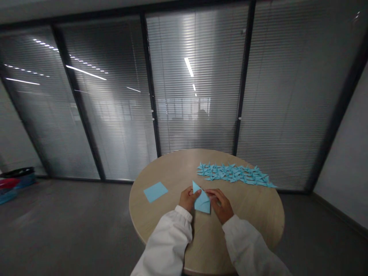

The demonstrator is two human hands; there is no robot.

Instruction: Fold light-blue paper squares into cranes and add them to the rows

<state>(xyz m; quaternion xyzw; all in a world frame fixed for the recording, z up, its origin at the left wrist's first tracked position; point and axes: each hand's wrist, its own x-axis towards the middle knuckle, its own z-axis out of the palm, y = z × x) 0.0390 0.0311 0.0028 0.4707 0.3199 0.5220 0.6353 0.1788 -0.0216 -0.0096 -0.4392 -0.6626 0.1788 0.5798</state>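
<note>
A partly folded light blue paper (201, 200) rests on the round wooden table (172, 168) between my hands. My left hand (188, 198) pinches its left edge, fingers closed on the paper. On the right edge my right hand (220, 203) presses with fingers curled over it. Both arms wear white sleeves. One point of the paper sticks upward.
A flat blue paper square (155, 191) lies left of my hands. Several folded blue paper cranes (234, 173) lie in rows at the table's far right. Glass walls with blinds stand behind. Coloured bins (14, 182) sit on the floor at far left.
</note>
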